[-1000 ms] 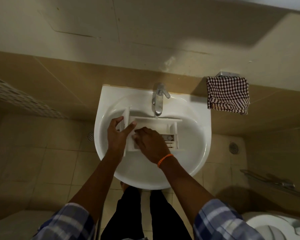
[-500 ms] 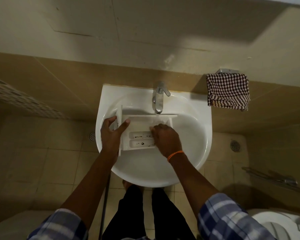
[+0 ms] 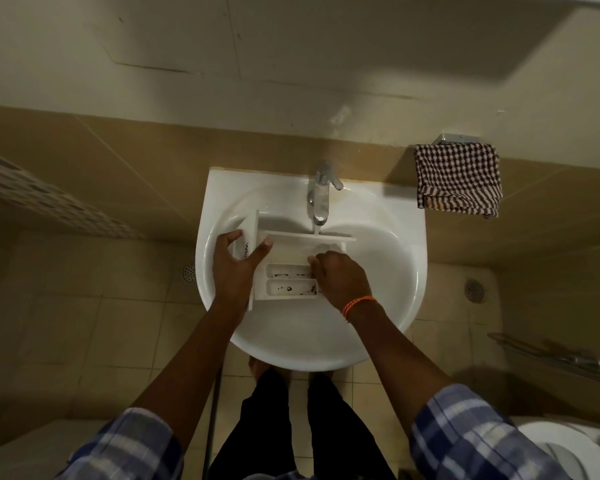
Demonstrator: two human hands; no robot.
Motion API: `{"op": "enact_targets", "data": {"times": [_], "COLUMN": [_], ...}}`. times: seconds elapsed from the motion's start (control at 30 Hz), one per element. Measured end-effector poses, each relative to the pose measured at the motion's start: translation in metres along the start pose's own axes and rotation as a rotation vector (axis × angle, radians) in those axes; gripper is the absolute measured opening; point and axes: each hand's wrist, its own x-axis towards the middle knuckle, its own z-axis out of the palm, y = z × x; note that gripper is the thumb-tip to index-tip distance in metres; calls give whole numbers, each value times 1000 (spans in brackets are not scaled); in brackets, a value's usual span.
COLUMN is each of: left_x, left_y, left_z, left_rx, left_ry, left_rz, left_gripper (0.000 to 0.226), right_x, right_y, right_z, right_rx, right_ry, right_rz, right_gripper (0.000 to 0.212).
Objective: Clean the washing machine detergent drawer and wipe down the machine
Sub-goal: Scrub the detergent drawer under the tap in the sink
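One white detergent drawer (image 3: 291, 268) sits in the one white sink (image 3: 388, 306), held over the basin just under the single chrome tap (image 3: 321, 199), and a thin stream of water falls onto its far right corner. The left hand (image 3: 234, 268) grips the drawer's front panel at the left end, thumb over the inner side, fingers wrapped round the outer face where some lettering shows. The right hand (image 3: 342, 277) is down inside the drawer on its right part, fingers curled onto the plastic; whether it holds a cloth or brush there, I cannot tell. Two narrow compartments show side by side between the hands, each speckled with dark grime. One orange band (image 3: 359, 304) circles the right wrist. Two plaid sleeves at the near edge, two dark trouser legs below the sink. On the wall to the right, one checked towel (image 3: 459, 180) hangs from a metal holder. Two round floor drains, one on the left (image 3: 189, 272), one on the right (image 3: 475, 289). One toilet (image 3: 568, 445) sits at the near right corner.
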Motion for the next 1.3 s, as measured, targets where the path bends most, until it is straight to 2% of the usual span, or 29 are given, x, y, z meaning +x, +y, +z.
{"op": "enact_targets", "data": {"times": [0.07, 0.13, 0.2, 0.27, 0.3, 0.43, 0.5, 0.53, 0.6, 0.67, 0.7, 0.77, 0.83, 0.9, 0.97, 1.03, 1.1, 1.17, 1.2, 1.23, 1.3], "left_x": [-4, -5, -8, -12, -14, -26, -26, -26, -26, -31, -34, -37, -36, -35, -35, -38, -40, -46, -50, -55, -62], "left_y": [-2, -8, -12, -14, -13, 0, 0, 0, -2, 1, 3, 4, 3, 1, -4, -8, -11, -14, -14, -13, -13], "left_z": [0, -4, -9, -8, -5, 2, -4, -9, -14, -9, -5, 2, 0, -8, -16, -19, -20, -17, -15, -12, -7], "left_rx": [-24, -48, -60, -29, -9, 50, 36, 17, -11, -11, -1, 45, 77, 44, 1, -49, -106, -141, -151, -157, -147], "left_ry": [14, -22, -106, -139, -134, -91, -57, -39, -21, -11, -4, 16, 37, 36, 33, 29, 38, 62, 79, 97, 112], "left_rz": [8, 11, -27, -60, -48, 68, 69, 67, 73, 104, 123, 163, 165, 139, 114, 105, 83, 61, 42, 18, -25], "left_gripper": [71, 70, 75, 78, 76, 70, 72, 74, 78, 80, 80, 81, 82, 81, 81, 82, 83, 81, 79, 76, 74], "right_x": [2, 7, 8, 8, 6, -6, -9, -8, -5, -4, -4, -4, -10, -10, -6, -12, -23, -42, -51, -58, -66], "right_y": [0, 2, 2, -8, -18, -59, -50, -39, -17, -20, -32, -56, -64, -47, -24, -13, -12, -16, -20, -26, -37], "right_z": [-1, -7, -14, -10, -6, -5, -6, -7, -7, -3, 1, 8, 6, 4, 0, -1, -1, 3, 6, 6, 6], "right_rx": [69, 122, 49, -96, -94, 322, 292, 210, 14, -64, -58, 33, 170, 180, 180, 359, 432, 433, 497, 637, 1094], "right_ry": [-16, 59, 158, 158, 118, -123, -159, -127, -23, 33, 42, 19, -51, -26, 28, 76, 272, 433, 428, 356, 165], "right_rz": [-36, -44, 13, 42, 24, -188, -246, -217, -43, 94, 97, 17, -146, -210, -79, 91, 227, 445, 593, 722, 866], "right_gripper": [46, 43, 32, 27, 30, 35, 41, 43, 49, 53, 56, 62, 53, 44, 47, 32, 23, 39, 54, 70, 93]}}
